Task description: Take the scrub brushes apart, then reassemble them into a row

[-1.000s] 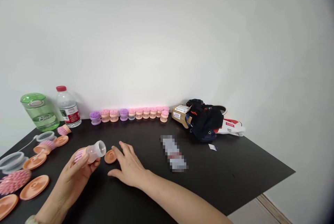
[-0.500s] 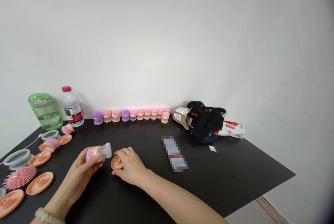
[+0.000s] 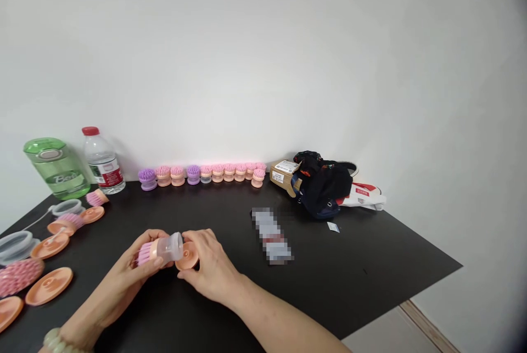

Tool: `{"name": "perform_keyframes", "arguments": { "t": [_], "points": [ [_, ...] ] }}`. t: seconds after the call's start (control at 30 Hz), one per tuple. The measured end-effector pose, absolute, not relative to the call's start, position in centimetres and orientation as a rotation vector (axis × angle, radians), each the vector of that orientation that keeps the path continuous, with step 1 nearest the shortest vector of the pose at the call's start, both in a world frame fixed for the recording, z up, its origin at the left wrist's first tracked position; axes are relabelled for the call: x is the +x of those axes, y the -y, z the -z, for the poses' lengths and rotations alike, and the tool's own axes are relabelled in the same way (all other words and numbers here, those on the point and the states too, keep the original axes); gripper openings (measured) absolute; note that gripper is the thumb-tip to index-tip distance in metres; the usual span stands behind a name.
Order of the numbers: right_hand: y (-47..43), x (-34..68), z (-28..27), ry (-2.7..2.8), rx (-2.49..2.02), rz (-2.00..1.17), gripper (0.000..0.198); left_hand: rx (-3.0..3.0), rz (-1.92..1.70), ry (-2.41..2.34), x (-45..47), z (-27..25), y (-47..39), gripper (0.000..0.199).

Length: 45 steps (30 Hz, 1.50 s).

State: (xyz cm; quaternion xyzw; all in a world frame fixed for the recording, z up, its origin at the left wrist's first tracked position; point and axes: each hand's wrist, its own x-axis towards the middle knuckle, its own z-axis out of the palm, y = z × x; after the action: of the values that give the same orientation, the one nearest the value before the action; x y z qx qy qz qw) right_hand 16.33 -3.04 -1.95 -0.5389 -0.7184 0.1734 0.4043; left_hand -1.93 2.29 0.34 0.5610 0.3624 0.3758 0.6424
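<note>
My left hand (image 3: 134, 268) is closed around a pink-bristled scrub brush (image 3: 162, 248), tilted sideways with its clear, cup-like end facing right. In my right hand (image 3: 212, 265) is a round peach cap (image 3: 188, 256), gripped at the rim with its inner face and small central knob turned towards the brush. The clear end overlaps the cap's left edge in view; whether they touch I cannot tell. On the left side of the table lie peach caps (image 3: 49, 285), clear rings (image 3: 68, 207), a pink bristle head (image 3: 20, 276) and smaller pink-bristled pieces (image 3: 97, 197).
Along the wall stands a row of pink and purple scrub brushes (image 3: 193, 174). A green bottle (image 3: 57, 169) and a red-capped water bottle (image 3: 104, 161) are at the back left. A cardboard box (image 3: 284, 177), dark bag (image 3: 325, 188) and blurred-out object (image 3: 272, 235) lie to the right.
My hands have come together, bringing the cap and the brush's clear end close to each other. The cap's inner face now shows more. The view has shifted slightly.
</note>
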Motion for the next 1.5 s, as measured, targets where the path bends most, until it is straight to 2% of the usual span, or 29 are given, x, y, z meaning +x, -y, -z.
{"name": "perform_keyframes", "arguments": {
  "t": [0.33,0.63,0.93,1.17,1.5],
  "points": [
    [3.5,16.6,1.8,1.842,-1.406,-0.396,0.07,1.44,-0.794,-0.865,-1.4,-0.4,-1.5,0.043],
    [3.1,16.8,2.5,1.591,-1.239,-0.432,0.082,1.425,-0.701,-0.737,-2.2,-0.2,-2.0,0.039],
    [3.8,17.1,1.5,1.644,-0.914,-0.178,0.054,1.203,-0.712,-0.496,-2.0,-0.3,-1.1,0.047],
    [4.0,17.0,1.4,1.699,-0.841,-0.094,0.052,1.143,-0.725,-0.431,-2.0,0.0,-0.9,0.05],
    [4.7,16.8,1.2,1.738,-0.732,-0.188,0.046,1.063,-0.683,-0.371,-2.1,0.2,-0.7,0.062]
  ]
}}
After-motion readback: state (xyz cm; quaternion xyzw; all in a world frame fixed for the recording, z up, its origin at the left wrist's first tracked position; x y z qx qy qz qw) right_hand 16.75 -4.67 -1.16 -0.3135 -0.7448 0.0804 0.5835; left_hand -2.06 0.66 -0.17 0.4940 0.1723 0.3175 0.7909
